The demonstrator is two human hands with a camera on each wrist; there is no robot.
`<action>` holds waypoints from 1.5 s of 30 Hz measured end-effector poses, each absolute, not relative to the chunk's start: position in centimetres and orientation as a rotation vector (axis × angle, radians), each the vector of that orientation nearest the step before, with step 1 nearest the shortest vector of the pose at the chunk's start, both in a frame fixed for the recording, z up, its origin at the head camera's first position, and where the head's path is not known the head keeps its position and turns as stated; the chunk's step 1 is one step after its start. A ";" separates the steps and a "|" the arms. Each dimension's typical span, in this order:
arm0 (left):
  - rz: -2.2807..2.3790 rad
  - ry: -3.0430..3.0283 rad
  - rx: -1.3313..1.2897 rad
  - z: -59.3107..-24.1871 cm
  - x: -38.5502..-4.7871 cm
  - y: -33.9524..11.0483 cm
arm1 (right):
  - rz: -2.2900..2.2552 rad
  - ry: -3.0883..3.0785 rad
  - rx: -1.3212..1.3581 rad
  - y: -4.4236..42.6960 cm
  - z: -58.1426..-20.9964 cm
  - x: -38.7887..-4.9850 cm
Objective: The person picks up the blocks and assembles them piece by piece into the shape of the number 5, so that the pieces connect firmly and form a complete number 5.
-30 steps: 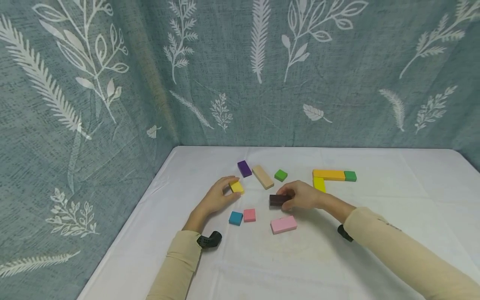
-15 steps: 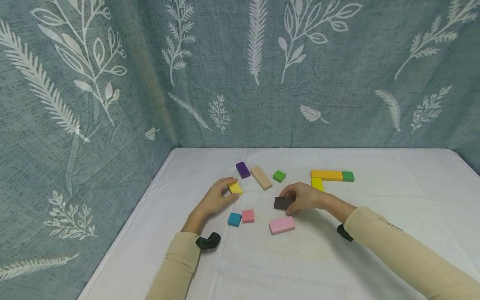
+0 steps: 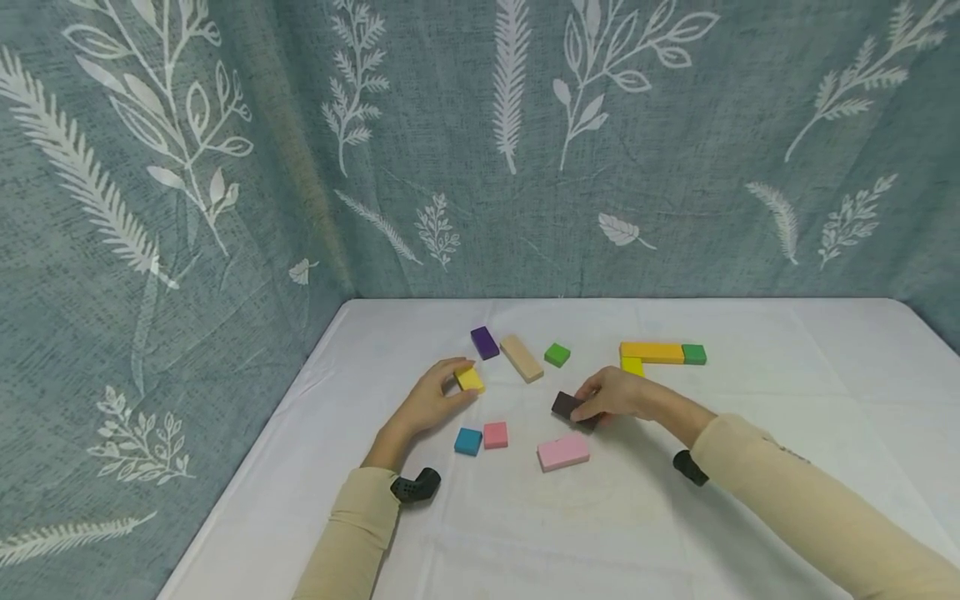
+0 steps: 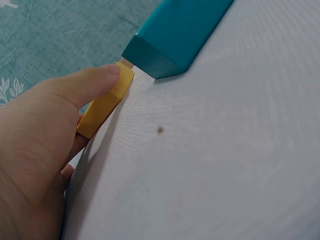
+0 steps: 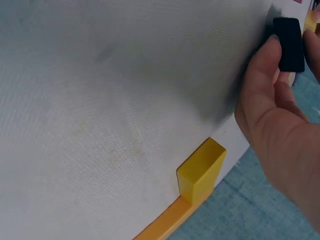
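Note:
Between thumb and fingers my left hand (image 3: 431, 402) pinches a small yellow block (image 3: 470, 380) at the table's left-middle; the left wrist view shows the thumb lying on this yellow block (image 4: 107, 102). My right hand (image 3: 618, 393) grips a dark brown block (image 3: 567, 407) by its right end, tilted, above the pink block (image 3: 563, 452). In the right wrist view the dark block (image 5: 289, 45) sits between thumb and fingers. Nearest the left wrist are a blue block (image 3: 468, 442) and a coral block (image 3: 495, 435), side by side.
Behind the hands lie a purple block (image 3: 484, 342), a plain wood block (image 3: 521, 358) and a green block (image 3: 557, 355). At the right, an orange block (image 3: 651, 352) joins a dark green block (image 3: 693, 355) and a yellow block (image 3: 632, 366) in an L. A curtain (image 3: 450, 150) borders the white table (image 3: 787, 400).
My right hand has moved slightly to the right and turned the dark brown block, whose left end now points up and left. The left hand keeps its hold on the yellow block.

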State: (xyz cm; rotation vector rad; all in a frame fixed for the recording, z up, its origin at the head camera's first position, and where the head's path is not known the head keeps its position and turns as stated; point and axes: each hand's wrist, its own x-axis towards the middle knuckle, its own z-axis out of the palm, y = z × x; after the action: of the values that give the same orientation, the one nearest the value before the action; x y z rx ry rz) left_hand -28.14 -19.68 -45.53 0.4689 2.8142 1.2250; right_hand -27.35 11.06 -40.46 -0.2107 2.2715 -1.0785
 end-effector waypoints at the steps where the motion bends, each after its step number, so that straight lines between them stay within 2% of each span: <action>1: 1.225 2.814 0.473 -45.6 -28.1 -19.7 | -1.095 2.254 -0.200 11.1 -40.6 -27.4; 9: 1.243 2.804 0.465 -46.0 -28.0 -19.6 | -1.332 2.026 -0.087 12.7 -41.2 -27.2; 28: 1.225 2.814 0.498 -45.5 -28.4 -19.9 | -1.614 1.904 0.084 19.0 -41.0 -23.3; 45: 1.228 2.817 0.523 -46.0 -28.6 -19.9 | -1.687 1.927 0.326 18.0 -41.4 -22.8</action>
State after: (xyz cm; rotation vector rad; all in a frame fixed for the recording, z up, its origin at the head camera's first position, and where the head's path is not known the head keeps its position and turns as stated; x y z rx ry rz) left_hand -28.57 -19.89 -46.02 0.5231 2.8170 1.2279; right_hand -22.82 18.05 -41.41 0.3257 1.9266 -1.6870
